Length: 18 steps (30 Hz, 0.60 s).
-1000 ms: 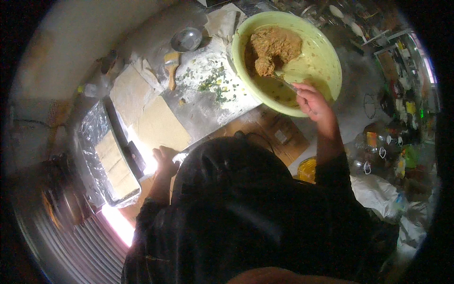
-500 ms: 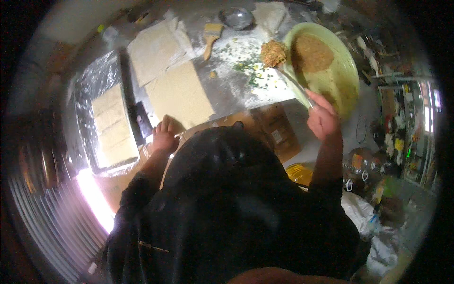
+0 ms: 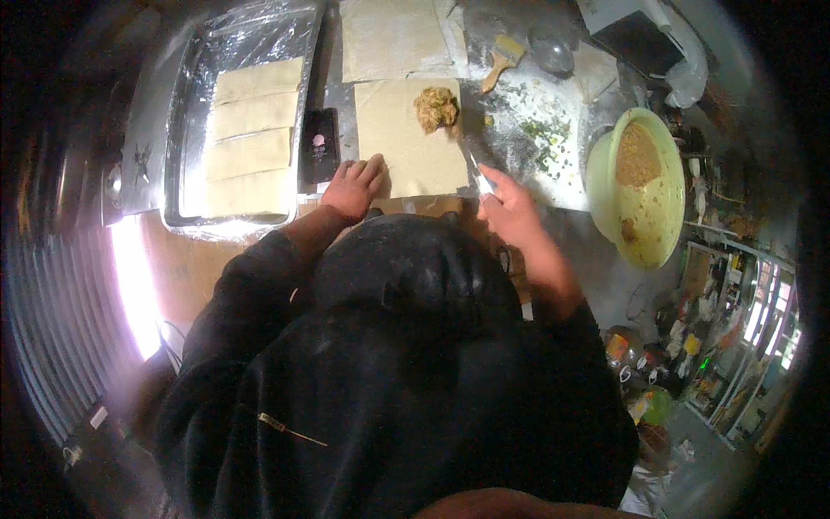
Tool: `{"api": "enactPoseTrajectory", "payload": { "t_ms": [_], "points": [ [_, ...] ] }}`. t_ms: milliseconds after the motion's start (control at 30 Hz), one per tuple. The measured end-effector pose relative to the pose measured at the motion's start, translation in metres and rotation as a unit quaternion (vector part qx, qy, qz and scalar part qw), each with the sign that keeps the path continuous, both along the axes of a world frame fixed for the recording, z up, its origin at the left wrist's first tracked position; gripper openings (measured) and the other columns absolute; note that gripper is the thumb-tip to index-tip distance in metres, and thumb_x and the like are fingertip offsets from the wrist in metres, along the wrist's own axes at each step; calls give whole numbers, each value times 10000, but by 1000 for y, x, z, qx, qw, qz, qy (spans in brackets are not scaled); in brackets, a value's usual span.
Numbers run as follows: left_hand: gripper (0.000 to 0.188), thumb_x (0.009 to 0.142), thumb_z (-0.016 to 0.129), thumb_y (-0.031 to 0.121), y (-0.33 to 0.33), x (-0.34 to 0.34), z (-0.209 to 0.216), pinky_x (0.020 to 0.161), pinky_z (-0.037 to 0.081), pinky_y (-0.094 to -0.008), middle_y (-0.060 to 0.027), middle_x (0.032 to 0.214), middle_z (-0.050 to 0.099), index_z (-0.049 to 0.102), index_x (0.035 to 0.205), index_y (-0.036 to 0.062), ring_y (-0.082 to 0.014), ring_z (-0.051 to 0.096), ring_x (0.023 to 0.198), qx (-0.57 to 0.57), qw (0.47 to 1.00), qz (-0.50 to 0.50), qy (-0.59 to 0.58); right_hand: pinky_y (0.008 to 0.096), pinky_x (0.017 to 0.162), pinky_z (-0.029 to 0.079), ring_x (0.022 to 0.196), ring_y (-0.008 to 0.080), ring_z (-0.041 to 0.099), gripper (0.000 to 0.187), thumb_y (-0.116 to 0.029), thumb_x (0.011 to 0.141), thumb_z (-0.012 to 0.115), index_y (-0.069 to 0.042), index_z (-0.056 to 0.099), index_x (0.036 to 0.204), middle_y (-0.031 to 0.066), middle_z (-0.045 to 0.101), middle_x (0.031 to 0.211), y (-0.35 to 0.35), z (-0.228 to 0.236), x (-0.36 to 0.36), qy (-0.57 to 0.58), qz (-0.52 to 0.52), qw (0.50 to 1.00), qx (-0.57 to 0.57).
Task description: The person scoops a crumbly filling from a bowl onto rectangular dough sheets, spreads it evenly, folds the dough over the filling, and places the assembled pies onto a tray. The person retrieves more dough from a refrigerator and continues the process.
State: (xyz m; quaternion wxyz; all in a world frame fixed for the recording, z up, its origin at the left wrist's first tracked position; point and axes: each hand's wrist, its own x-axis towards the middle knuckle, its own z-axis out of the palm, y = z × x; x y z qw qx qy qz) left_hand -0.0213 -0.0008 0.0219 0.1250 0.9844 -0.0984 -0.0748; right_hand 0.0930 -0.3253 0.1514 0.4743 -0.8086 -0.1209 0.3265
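My right hand [image 3: 508, 206] is closed round the handle of a slim metal utensil [image 3: 475, 166]. Its head is hidden by a lump of brownish minced filling [image 3: 436, 111], over the right half of a square dough sheet [image 3: 386, 138]. Whether the lump touches the dough, I cannot tell. My left hand [image 3: 353, 189] rests with fingers apart at the near left corner of that sheet, beside a dark phone [image 3: 321, 143]. More filling [image 3: 638, 160] lies in a pale green basin [image 3: 679, 221] at the right.
A plastic-lined metal tray [image 3: 192, 130] with several folded dough pieces [image 3: 251, 151] stands at the left. Further dough sheets [image 3: 398, 39] lie at the back. Right of the dough are a brush [image 3: 503, 62], a bowl [image 3: 552, 52] and white flour with chopped greens [image 3: 546, 143].
My right hand has carried the utensil and its lump of filling left, from beside the basin to over the dough sheet. My left hand stays near the dough's corner. The view has shifted.
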Motion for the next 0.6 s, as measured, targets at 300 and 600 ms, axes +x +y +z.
{"api": "enactPoseTrajectory", "payload": {
  "t_ms": [300,600],
  "points": [
    [629,944,543,238,0,-1,-3,1181,312,-525,-146,1640,345,427,1540,71,-305,430,1416,77,996,-42,-23,465,909,554,1037,418,691,521,-252,953,602,-298,568,1471,210,705,1209,6,-93,-13,-182,148,942,-240],
    [633,914,589,221,3,0,1,1174,349,-512,-124,1644,335,459,1523,105,-336,455,1389,46,998,-38,3,394,803,564,875,272,697,538,-161,973,616,-189,527,1503,143,710,990,7,-48,-16,-242,61,962,-110]
  ]
}}
